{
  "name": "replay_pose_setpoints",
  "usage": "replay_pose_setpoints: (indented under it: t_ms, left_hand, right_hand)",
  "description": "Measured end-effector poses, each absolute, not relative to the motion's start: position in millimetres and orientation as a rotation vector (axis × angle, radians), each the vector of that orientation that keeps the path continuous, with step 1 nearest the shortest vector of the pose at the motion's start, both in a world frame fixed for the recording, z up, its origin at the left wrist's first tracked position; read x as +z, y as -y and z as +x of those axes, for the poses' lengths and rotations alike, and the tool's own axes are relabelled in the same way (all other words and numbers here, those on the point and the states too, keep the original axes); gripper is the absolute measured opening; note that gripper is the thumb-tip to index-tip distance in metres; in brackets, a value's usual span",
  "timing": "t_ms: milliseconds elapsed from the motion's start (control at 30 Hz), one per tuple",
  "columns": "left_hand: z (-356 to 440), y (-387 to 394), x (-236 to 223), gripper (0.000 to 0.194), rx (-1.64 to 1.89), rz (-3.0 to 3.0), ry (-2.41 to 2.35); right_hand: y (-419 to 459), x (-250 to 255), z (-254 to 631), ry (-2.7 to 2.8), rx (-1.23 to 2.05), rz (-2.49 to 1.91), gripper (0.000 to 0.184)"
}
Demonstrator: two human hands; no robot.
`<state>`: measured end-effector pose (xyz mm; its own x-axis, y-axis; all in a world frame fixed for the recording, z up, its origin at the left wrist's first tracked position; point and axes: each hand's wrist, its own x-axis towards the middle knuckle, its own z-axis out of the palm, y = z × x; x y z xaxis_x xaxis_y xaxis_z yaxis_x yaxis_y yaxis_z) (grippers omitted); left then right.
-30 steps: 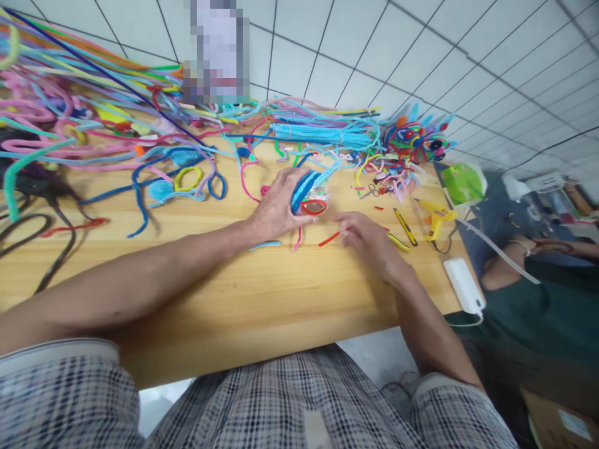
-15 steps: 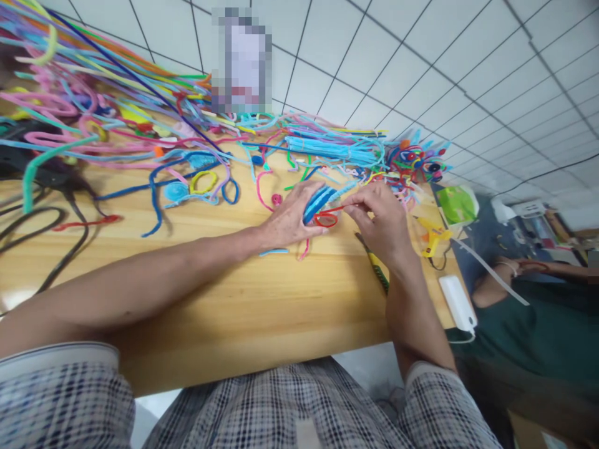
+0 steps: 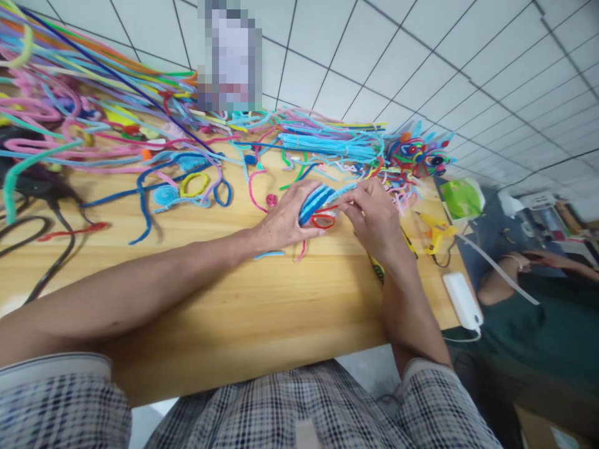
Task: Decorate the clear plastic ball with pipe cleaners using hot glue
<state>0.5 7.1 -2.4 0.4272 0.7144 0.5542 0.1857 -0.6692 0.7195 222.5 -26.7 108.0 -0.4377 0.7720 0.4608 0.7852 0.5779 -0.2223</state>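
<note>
My left hand point(image 3: 291, 215) is wrapped round a blue pipe-cleaner piece point(image 3: 316, 202) with dark and light blue stripes. A red pipe-cleaner loop point(image 3: 324, 222) shows on its near side. Close by on the right, my right hand point(image 3: 372, 215) pinches a thin red pipe cleaner point(image 3: 333, 208) that reaches to the piece. A light blue strand point(image 3: 345, 191) sticks out from the piece toward my right fingers. Below my left hand, a short pink strand point(image 3: 301, 251) and a light blue offcut point(image 3: 269, 254) lie on the wooden table point(image 3: 262, 312).
Piled pipe cleaners point(image 3: 107, 81) fill the back left; a light blue bundle point(image 3: 332, 144) lies behind my hands. Finished colourful figures point(image 3: 416, 153) stand back right. A yellow glue gun point(image 3: 435, 234), a white power bank point(image 3: 462, 300) and a utility knife point(image 3: 409, 242) lie right, near another person's arm point(image 3: 503, 277).
My right hand has moved from beside the knives up and left to the blue piece, bringing the red pipe cleaner against it. My left hand keeps its hold. The view shifted slightly.
</note>
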Motion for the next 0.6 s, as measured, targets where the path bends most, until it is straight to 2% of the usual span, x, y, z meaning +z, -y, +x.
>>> replay_pose_setpoints:
  t_ms: [167,300,367,600]
  left_hand:
    - [-1.5,-6.2,1.2,0.1,1.174,2.076,-0.737]
    - [-3.4,-4.0,2.5,0.07,1.169,2.018,-0.707]
    - [-4.0,-3.4,1.7,0.064,1.181,1.996,-0.702]
    - [-4.2,-4.8,-1.6,0.066,1.194,2.003,-0.704]
  right_hand:
    - [26.9,106.7,223.5,2.264,0.007,-1.258,0.018]
    - [27.3,104.6,221.6,2.238,0.001,-1.289,0.021]
    - [27.3,103.2,220.5,2.234,-0.03,-1.308,0.021]
    - [29.5,102.2,217.4,2.215,-0.062,-1.331,0.011]
